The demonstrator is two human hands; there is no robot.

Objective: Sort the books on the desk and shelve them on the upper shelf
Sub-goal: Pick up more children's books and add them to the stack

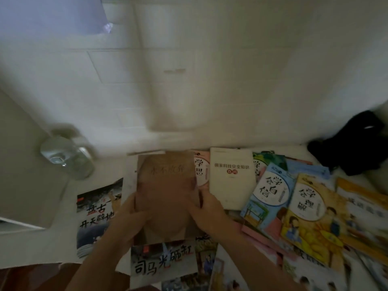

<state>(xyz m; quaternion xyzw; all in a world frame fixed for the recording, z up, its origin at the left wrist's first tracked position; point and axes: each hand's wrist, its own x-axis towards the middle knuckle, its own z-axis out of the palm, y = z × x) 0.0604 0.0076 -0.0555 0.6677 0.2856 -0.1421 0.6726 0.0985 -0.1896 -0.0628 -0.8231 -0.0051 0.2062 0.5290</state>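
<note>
Two hands (128, 215) (206, 211) gripping brown book (165, 185)

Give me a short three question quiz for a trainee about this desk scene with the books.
1. True or false: both hands hold the same book.
2. Which lies directly right of the brown book? A) the cream book B) the glass jar C) the black cloth
3. Name the clear object at the desk's left.

Key:
1. True: the left hand and right hand grip the brown book's lower edges.
2. A, the cream book.
3. A glass jar; the black cloth is far right.
</note>
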